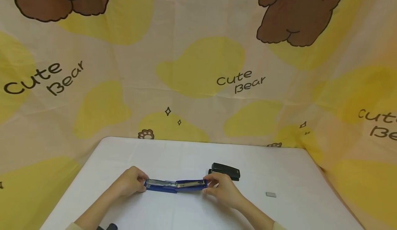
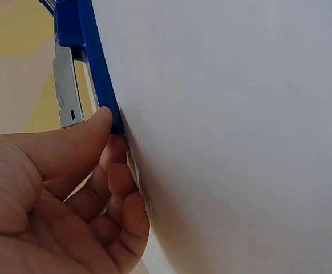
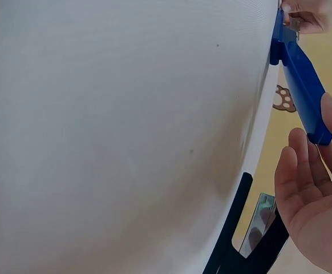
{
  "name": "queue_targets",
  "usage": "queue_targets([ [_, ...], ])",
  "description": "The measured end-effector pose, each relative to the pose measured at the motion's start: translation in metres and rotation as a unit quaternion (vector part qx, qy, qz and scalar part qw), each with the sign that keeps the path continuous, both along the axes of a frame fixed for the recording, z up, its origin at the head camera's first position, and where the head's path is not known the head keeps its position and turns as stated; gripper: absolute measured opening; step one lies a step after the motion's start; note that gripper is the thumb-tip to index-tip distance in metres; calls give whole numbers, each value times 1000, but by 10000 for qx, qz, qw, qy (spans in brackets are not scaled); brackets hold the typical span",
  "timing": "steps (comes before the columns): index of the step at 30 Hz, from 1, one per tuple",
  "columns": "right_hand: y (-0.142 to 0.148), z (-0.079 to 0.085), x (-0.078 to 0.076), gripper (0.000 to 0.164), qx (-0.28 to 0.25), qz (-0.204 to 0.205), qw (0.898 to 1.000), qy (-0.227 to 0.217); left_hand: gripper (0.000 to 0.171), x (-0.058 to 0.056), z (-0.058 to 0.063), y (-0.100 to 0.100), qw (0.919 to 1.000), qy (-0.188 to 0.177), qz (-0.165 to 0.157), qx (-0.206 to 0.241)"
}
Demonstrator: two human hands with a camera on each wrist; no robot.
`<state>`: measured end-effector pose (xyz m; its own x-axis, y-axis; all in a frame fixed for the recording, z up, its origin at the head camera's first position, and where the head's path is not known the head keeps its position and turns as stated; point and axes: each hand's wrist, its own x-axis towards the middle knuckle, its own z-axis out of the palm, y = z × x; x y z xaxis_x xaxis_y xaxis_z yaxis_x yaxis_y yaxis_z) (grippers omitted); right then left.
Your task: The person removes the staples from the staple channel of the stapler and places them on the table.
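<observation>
A blue stapler (image 1: 161, 188) is spread wide, its cover folded back almost in line with its base and the metal inside facing up. My left hand (image 1: 131, 181) pinches the left end; in the left wrist view the thumb presses on the blue base (image 2: 100, 68) beside the silver metal rail (image 2: 69, 85). At the other end, my right hand (image 1: 224, 190) pinches the tip of the blue cover (image 3: 306, 91), which slants up from the hinge in the right wrist view. A black stapler (image 1: 225, 170) lies just behind the right hand.
A small grey strip of staples (image 1: 271, 195) lies on the white table (image 1: 297, 175) to the right. A dark object (image 1: 112, 226) shows at the bottom edge near the left forearm. A patterned cloth (image 1: 198, 64) hangs behind and at the sides of the table.
</observation>
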<state>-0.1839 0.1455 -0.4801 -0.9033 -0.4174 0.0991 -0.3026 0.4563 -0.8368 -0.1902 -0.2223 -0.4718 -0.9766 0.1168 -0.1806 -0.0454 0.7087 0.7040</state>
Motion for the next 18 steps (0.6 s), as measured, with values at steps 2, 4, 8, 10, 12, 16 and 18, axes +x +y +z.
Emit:
queue_targets([
  [2, -4, 0, -1, 35, -19, 4, 10000, 1, 32, 0, 1, -2, 10000, 32, 3, -90],
  [4, -8, 1, -2, 35, -49, 16, 10000, 8, 32, -1, 2, -5, 9998, 81, -19, -200],
  [8, -15, 3, -3, 35, -101, 30, 9999, 6, 32, -3, 3, -10, 9994, 138, -15, -332],
  [10, -18, 3, -4, 35, -136, 41, 9999, 1, 32, -4, 3, -13, 9990, 178, -31, -409],
  [12, -22, 2, -5, 34, -139, 41, 9999, 13, 32, -4, 3, -16, 9988, 203, -42, -446],
  [16, -30, 0, -7, 33, -171, 43, 9998, 41, 32, -5, 5, -24, 9986, 244, -72, -474],
  [18, -33, 0, -8, 33, -201, 44, 9998, 31, 32, -5, 5, -27, 9986, 250, -79, -456],
])
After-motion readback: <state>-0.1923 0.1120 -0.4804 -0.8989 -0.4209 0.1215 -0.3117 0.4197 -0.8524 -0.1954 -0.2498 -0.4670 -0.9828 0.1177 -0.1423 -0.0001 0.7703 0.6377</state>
